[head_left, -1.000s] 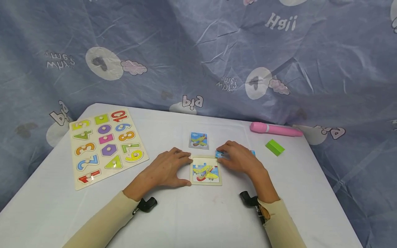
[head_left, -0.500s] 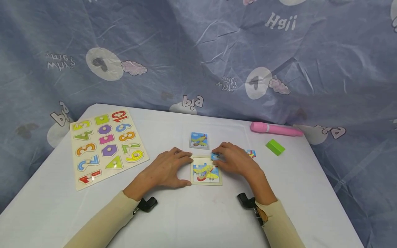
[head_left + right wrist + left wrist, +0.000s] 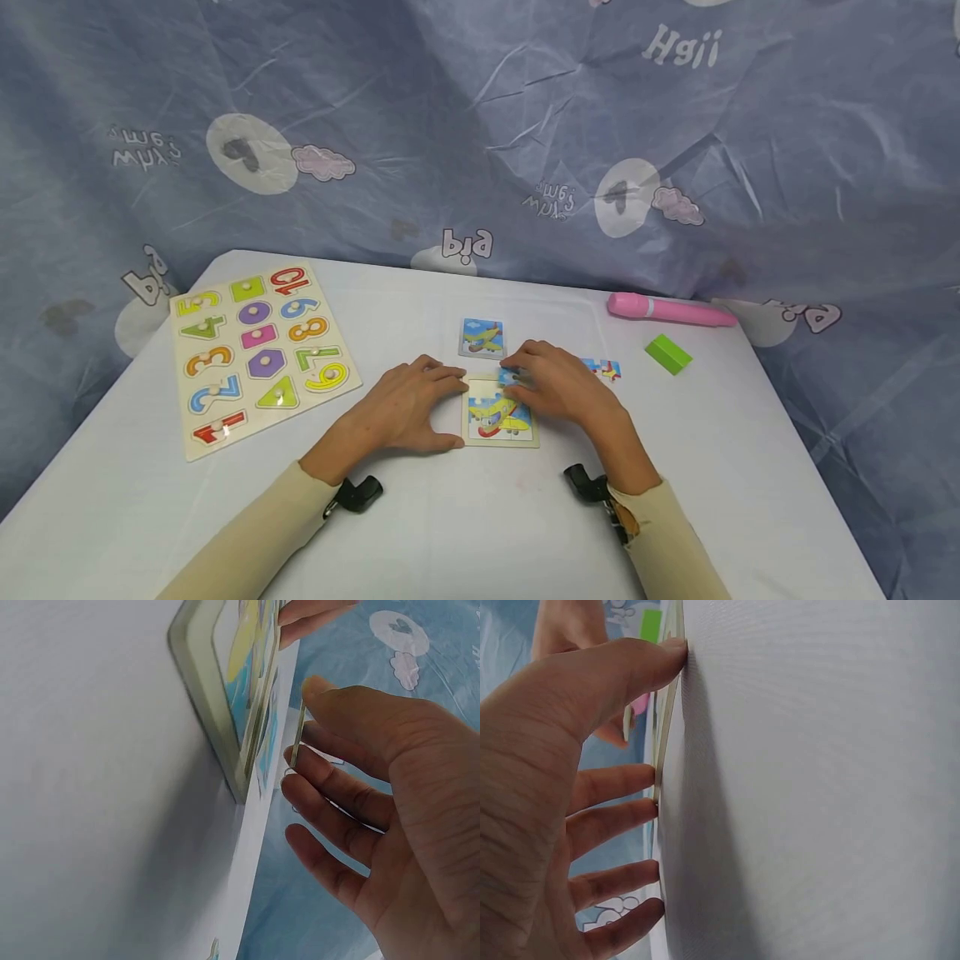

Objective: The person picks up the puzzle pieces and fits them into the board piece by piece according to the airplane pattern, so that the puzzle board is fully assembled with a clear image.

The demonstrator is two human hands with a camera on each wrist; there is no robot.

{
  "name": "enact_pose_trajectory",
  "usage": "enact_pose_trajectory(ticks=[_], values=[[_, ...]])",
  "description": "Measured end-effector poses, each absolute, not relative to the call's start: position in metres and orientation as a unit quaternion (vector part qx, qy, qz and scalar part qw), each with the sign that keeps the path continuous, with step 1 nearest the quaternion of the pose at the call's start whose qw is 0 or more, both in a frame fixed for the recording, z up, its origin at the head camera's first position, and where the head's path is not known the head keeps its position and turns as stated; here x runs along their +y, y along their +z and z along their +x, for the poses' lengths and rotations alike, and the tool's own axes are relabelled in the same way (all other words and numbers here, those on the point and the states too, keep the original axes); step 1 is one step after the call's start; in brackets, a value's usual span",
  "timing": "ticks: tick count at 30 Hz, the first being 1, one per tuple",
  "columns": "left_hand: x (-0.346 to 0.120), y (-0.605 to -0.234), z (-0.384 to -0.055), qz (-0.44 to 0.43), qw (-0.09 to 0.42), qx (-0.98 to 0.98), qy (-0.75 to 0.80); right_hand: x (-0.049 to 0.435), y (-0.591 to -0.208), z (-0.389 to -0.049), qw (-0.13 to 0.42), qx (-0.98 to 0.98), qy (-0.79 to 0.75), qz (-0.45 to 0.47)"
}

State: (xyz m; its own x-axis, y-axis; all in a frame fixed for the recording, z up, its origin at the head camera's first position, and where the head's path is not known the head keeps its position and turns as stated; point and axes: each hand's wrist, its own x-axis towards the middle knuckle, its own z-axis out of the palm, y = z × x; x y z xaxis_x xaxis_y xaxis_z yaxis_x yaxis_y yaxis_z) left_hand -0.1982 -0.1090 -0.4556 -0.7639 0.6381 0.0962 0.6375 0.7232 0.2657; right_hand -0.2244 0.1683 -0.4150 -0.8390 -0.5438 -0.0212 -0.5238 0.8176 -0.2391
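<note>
A cream jigsaw tray (image 3: 501, 443) holds a yellow airplane picture, with bare backing showing along its far part. My left hand (image 3: 408, 408) rests at the tray's left edge, its thumb at the near corner and fingertips at the far one. Between thumb and fingers of my right hand (image 3: 558, 383) is a blue jigsaw piece (image 3: 510, 377), held over the tray's far right part. Seen from the right wrist, this thin piece (image 3: 298, 731) stands edge-on, apart from the tray; the fingers partly hide it in the head view. A small airplane picture (image 3: 482, 337) lies just beyond the tray.
More jigsaw pieces (image 3: 611, 369) lie on the white table right of the right hand. Farther right are a green block (image 3: 667, 355) and a pink marker-shaped stick (image 3: 675, 311). A number-and-shape peg board (image 3: 266, 358) occupies the left side. Patterned cloth (image 3: 480, 125) hangs behind.
My right hand has carried the blue jigsaw piece leftward until it overlaps the tray, uncovering more of the pieces to its right. The left hand has stayed at the tray's edge.
</note>
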Motion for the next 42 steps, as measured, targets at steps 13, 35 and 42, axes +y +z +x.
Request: enact_pose_trajectory(ticks=[13,35,42], values=[[-0.108,-0.455,-0.199,0.346,0.002,0.927,0.143,0.156,-0.421,-0.224,0.061,0.947,-0.113,-0.294],[-0.11,-0.457,-0.2,0.343,-0.007,0.927,0.149,0.137,-0.429,-0.223,0.055,0.94,-0.095,-0.322],[-0.11,-0.457,-0.2,0.345,-0.004,0.926,0.151,0.134,-0.429,-0.221,0.052,0.938,-0.089,-0.33]])
